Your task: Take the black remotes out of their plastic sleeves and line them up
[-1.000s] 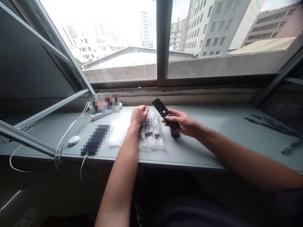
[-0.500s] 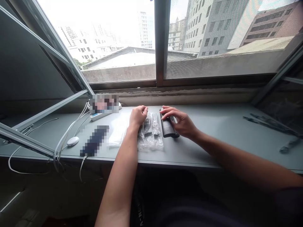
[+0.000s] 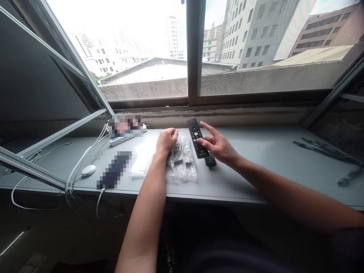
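Note:
My right hand (image 3: 220, 146) has its thumb at the right edge of a black remote control (image 3: 196, 138), whose button side shows. Its index finger points out past the remote's upper end, and the other fingers are partly hidden. Beneath and right of it, a second black remote control (image 3: 211, 160) lies on the desk, mostly covered. My left hand (image 3: 167, 141) rests with curled fingers at the left edge of some clear plastic bags (image 3: 182, 174). Inside the bags are dark items (image 3: 178, 153), too unclear to name. I see nothing in the left hand.
White plastic sheets (image 3: 140, 163) lie left of my left forearm. Further left are a blurred dark object (image 3: 115, 170), a white oval device (image 3: 88, 170), cables (image 3: 75, 167) and a power strip (image 3: 127, 136). A metal frame (image 3: 62, 125) stands at left; dark strips (image 3: 321, 151) lie at right.
The upper remote control has turned from its smooth back to its button side and shifted slightly up and left. My right index finger has straightened. My left hand has stayed put.

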Tool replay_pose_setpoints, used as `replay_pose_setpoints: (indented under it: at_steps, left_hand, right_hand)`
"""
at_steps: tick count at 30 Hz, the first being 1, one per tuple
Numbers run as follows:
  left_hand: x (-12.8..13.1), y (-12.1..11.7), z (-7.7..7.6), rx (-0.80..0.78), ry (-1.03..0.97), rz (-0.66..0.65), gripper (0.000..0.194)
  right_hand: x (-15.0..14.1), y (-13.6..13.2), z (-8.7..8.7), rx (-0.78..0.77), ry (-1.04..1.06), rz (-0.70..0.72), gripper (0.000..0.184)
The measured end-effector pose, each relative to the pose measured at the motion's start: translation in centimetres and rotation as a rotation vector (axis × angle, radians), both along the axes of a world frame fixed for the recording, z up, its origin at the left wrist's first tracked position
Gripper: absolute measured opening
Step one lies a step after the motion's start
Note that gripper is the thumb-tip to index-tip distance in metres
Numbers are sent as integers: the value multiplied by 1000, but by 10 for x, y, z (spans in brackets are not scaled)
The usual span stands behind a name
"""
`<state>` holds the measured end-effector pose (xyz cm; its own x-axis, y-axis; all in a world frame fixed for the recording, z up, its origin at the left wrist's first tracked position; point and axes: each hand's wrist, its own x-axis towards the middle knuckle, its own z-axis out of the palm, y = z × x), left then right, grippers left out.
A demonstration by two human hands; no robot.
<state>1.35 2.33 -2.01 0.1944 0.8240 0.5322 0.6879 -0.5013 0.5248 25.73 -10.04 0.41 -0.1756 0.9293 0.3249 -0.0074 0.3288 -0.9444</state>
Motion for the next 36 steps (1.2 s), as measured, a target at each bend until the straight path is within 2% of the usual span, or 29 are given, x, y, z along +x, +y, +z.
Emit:
replay_pose_setpoints:
  at_steps: [3,5,11,16,21,27,33,36]
  left_hand:
    - [0,0,0,-3,7,-2,25]
    - [-1,1,-1,5,10,-4,26]
    - [0,1,-2,18,13,-3,26]
    - [0,0,0,10,17,-8,26]
    - [1,-1,1,0,28,-12,26]
    - [1,-2,1,-14,29,-1,27]
    - [1,-2,1,-23,30,5,26]
    - [1,-2,1,-18,27,0,26]
  right_hand:
    - [2,0,2,-42,-81,1,48]
    - [3,1,1,-39,-197,-14,42]
    - [5,5,-11,223,-677,-103,36]
    - [6,7,-22,222,-853,-97,45]
    - [8,11,-27,242,-919,-86,54]
    - [7,15,-30,271,-968,-117,52]
    - [9,13,-27,277,-890,-169,48]
    - [7,10,-24,355,-825,-114,43]
